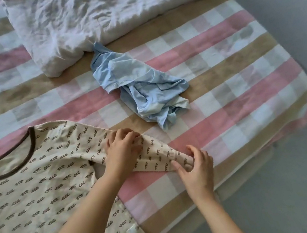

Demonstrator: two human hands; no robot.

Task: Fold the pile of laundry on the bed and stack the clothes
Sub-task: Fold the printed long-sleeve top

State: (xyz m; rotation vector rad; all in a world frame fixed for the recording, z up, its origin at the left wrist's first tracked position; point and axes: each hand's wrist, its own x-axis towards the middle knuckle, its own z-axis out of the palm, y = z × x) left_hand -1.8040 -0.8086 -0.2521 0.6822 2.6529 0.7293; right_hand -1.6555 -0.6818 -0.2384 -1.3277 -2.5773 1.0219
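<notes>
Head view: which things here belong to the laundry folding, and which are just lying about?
Job:
cream patterned shirt, spread out at near left
crumpled light blue garment, mid-bed, not yet folded

Lying about:
white duvet, bunched at the far side
checked bedcover, under everything

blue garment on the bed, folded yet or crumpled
Crumpled, not folded: the blue garment lies in a twisted, wrinkled heap on the checked bedspread, one end against the white duvet.
</notes>
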